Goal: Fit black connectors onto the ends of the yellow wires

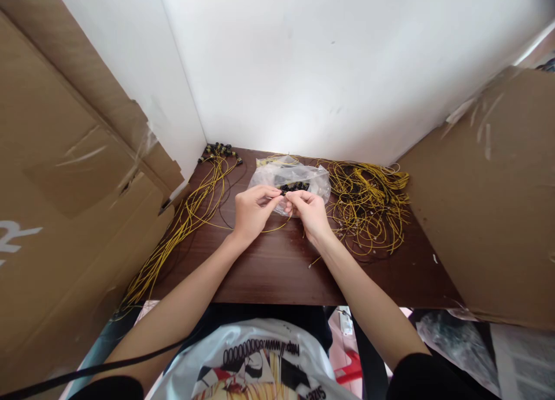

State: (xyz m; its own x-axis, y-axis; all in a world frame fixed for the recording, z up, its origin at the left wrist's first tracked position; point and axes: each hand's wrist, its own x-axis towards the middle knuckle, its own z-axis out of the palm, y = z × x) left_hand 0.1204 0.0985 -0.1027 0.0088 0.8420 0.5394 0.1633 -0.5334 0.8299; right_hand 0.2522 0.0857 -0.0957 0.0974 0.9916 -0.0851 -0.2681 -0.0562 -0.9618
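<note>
Over the middle of the table, my left hand (255, 214) and my right hand (310, 213) meet fingertip to fingertip, both pinched closed. Between them is a small black connector (282, 194), mostly covered by the fingers. A yellow wire (277, 229) curves down from under my right fingers and runs off to the left. Just behind the fingertips lies a clear plastic bag (319, 179) holding several black connector pieces (295, 186).
At the left, a bundle of yellow wires (207, 192) with black ends trails over the edge of the brown table (260, 278). A tangled heap of yellow and black wires (368, 209) lies right. Cardboard panels (489, 203) flank both sides; a white wall (295, 76) stands behind.
</note>
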